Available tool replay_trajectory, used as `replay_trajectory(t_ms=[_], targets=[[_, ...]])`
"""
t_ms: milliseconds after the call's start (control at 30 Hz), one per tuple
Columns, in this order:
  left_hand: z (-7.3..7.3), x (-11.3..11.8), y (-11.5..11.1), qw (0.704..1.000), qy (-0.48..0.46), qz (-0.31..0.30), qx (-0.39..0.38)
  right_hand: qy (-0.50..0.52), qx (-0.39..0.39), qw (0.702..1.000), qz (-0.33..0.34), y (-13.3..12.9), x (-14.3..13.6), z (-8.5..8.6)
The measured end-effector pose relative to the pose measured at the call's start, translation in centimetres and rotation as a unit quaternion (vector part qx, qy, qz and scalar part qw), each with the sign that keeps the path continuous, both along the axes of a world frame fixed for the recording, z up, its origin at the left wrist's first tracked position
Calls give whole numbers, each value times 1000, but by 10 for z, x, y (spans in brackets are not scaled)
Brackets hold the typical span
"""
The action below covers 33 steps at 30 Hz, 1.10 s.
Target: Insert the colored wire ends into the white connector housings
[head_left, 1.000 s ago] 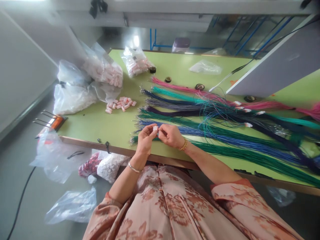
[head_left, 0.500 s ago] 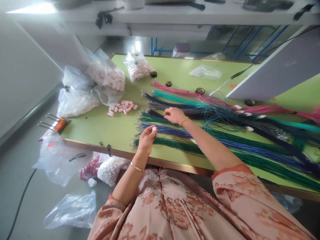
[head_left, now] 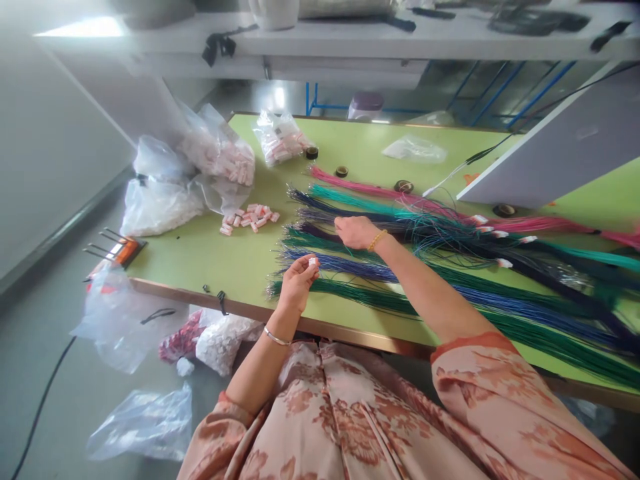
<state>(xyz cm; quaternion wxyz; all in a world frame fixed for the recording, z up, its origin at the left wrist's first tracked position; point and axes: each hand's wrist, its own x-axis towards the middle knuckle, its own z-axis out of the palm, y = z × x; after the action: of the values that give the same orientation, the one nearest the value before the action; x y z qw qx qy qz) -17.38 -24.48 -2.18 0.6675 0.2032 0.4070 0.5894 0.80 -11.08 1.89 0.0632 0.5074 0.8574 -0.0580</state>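
Observation:
Between the thumb and fingertips of my left hand [head_left: 297, 283] is a small white connector housing [head_left: 313, 261], held up just above the blue wires [head_left: 367, 268]. My right hand [head_left: 356, 232] is closed, its fingers bent down over the dark wires [head_left: 320, 217] and green wires [head_left: 315, 238]. It pinches what looks like a thin green wire, a strand of which shows just below the fingers; the fingertips are partly hidden. Nearest my body runs another green wire bundle [head_left: 345, 291]. Metal tips show at the left ends of the bundles.
Loose pink-and-white connectors [head_left: 253, 217] lie left of the wires, near bags of connectors [head_left: 225, 160]. Pink wires [head_left: 360, 185] and teal wires [head_left: 350, 200] run along the far side. Black tape rolls [head_left: 403, 187] lie behind. A grey panel [head_left: 555, 147] stands at right; a pronged orange stand [head_left: 127, 250] sits at the left corner.
The view has shifted slightly, so everything sits a little lower and to the right. My left hand still holds the connector; my right hand stays over the wires, with a green strand now showing below it.

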Motion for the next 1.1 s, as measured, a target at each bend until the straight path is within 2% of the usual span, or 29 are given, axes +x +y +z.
replay_trajectory(t_ms=[133,333,467,600,667,733,800,867,933,1100], targets=[[0,-1,0,1000,-6,-4,-6,47,-25,999,7,5,6,5],[-1,-2,0,1000,-10,-7,-4,116,-29,993,-9,11,13,3],[1,-1,-1,1000,-14,-9,-1,257,-30,966,-14,17,12,1],[2,-1,-1,1000,-8,-8,-6,330,-47,943,4,20,-9,3],[1,-2,-1,1000,-5,-7,-7,330,-40,943,26,20,-27,6],[0,-2,-1,1000,-2,-8,-7,282,-24,959,25,20,-42,12],[-3,-2,-1,1000,-2,-4,-6,181,-6,983,-16,21,-52,18],[-6,-1,0,1000,-3,2,-5,112,-1,992,-63,25,-53,25],[-7,-1,1,1000,-3,6,-4,133,-11,988,-73,28,-48,31],[-2,0,0,1000,-1,-4,-14,261,-24,965,-23,23,-46,42]])
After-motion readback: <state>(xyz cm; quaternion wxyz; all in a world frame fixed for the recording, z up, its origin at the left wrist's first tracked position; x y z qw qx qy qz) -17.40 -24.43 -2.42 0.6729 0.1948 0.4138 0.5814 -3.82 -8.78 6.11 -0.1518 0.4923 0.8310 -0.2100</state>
